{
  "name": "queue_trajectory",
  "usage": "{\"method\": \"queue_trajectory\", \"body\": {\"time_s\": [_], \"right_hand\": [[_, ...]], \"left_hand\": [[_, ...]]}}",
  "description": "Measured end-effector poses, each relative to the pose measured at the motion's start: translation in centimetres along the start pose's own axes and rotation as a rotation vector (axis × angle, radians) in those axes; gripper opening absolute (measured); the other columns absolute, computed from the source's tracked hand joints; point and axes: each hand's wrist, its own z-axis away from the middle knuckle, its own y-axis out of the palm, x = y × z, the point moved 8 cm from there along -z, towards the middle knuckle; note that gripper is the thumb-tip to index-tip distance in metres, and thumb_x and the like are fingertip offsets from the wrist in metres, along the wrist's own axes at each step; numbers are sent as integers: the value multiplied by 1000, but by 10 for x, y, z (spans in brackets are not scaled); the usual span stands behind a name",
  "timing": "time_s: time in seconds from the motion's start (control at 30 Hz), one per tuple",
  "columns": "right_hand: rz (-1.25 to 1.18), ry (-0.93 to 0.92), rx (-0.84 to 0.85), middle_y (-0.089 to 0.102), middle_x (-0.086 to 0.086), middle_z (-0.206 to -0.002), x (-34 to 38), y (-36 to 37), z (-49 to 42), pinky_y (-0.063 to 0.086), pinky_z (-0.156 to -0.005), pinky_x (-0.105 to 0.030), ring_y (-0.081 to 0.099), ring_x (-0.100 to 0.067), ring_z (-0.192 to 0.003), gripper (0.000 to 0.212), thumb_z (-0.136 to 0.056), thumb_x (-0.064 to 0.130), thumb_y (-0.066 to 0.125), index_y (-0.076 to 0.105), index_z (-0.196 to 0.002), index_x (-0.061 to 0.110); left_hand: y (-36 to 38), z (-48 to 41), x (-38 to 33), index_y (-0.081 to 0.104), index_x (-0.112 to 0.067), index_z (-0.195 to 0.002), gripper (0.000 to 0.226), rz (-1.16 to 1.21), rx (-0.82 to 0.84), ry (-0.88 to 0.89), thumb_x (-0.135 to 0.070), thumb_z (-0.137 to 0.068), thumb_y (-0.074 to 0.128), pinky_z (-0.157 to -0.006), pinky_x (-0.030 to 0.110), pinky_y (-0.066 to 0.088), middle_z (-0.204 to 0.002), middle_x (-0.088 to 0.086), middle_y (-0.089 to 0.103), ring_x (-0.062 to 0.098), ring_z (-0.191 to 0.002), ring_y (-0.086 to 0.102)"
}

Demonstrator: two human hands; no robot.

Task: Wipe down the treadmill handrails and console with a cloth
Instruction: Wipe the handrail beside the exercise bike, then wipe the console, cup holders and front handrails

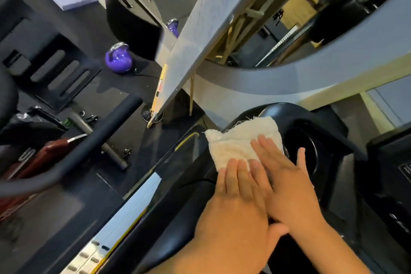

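A folded white cloth (pixel 235 142) lies flat on the black treadmill console (pixel 333 176), just left of its round cup holder (pixel 309 153). My left hand (pixel 235 187) presses on the cloth's near edge with straight fingers. Beside it, my right hand (pixel 287 178) lies flat too, its fingers spread over the cloth's right part and its thumb toward the cup holder. The two hands overlap at the wrist side. A black padded handrail (pixel 73 158) curves across the left of the view.
A whiteboard on a wooden easel (pixel 206 35) leans just beyond the console. A purple kettlebell (pixel 119 58) and a bar with clips (pixel 106 144) lie on the dark floor at left. A mirror behind shows a reflection.
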Motion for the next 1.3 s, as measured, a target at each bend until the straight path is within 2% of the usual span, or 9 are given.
{"method": "queue_trajectory", "body": {"time_s": [0.1, 0.17, 0.4, 0.53, 0.67, 0.73, 0.87, 1.0, 1.3], "right_hand": [[8, 76, -38, 30, 16, -154, -30, -8, -30, -13, -118, -47, 21, 5, -141, 46, -100, 46, 31, 35, -144, 38], [19, 137, -73, 34, 12, -153, -49, -15, -47, -11, -118, -49, 26, 2, -140, 44, -100, 42, 36, 39, -144, 36], [-37, 242, -94, 32, 6, -155, -55, -20, -66, -7, -120, -47, 31, -11, -142, 46, -99, 40, 37, 42, -144, 32], [-57, 112, -66, 32, 9, -154, -29, -18, -38, -1, -121, -47, 27, -5, -142, 47, -98, 46, 39, 43, -143, 32], [-140, -49, 19, 29, 18, -152, 7, -2, -2, -2, -122, -41, 20, -4, -145, 51, -94, 61, 31, 42, -140, 41], [-136, -98, 28, 27, 20, -152, 11, 4, 3, -4, -122, -42, 17, 2, -144, 52, -93, 61, 28, 41, -140, 43], [-51, -104, -18, 28, 19, -152, -10, -1, -16, -7, -120, -49, 14, 5, -144, 52, -96, 55, 22, 40, -142, 40], [-2, 39, -57, 29, 13, -155, -56, -13, -62, -10, -118, -51, 17, -2, -145, 45, -101, 45, 29, 38, -144, 38], [-43, 271, -75, 39, 2, -152, -94, -35, -98, 15, -118, -48, 33, -26, -141, 42, -101, 40, 40, 46, -141, 32]], "left_hand": [[-15, -36, -3, -10, 4, -150, 81, -110, -10, 30, -54, -102, 21, -120, 54, 4, -158, 31, -2, 44, -147, -6], [-18, -60, -1, -17, 1, -150, 79, -144, -6, 56, -50, -103, 21, -121, 50, -4, -159, 26, -11, 39, -147, -14], [-9, -71, -2, -12, 4, -150, 75, -231, -16, 59, -46, -105, 21, -121, 48, -6, -159, 26, -12, 40, -147, -15], [-8, -30, -4, -9, 7, -149, 76, -202, 10, 51, -48, -104, 19, -120, 50, -9, -158, 29, -11, 42, -146, -14], [8, 11, 0, 59, 9, -125, 77, -116, 32, 20, -53, -88, 32, -104, 48, 45, -129, 32, 56, 44, -124, 53], [12, 13, -1, 71, 3, -110, 73, -119, 58, 11, -48, -80, 28, -87, 45, 56, -111, 25, 68, 39, -106, 66], [2, -7, -2, 60, 8, -124, 60, -136, 2, 8, -29, -86, 32, -99, 49, 49, -122, 31, 62, 43, -117, 59], [-20, -63, 1, 19, 4, -151, 60, -191, -102, 107, -27, -102, 36, -122, 43, 12, -156, 23, 28, 35, -146, 20], [-40, -132, -12, 23, -5, -150, 59, -115, -113, 110, -24, -99, 44, -111, 39, 31, -145, 11, 43, 27, -138, 33]]}}
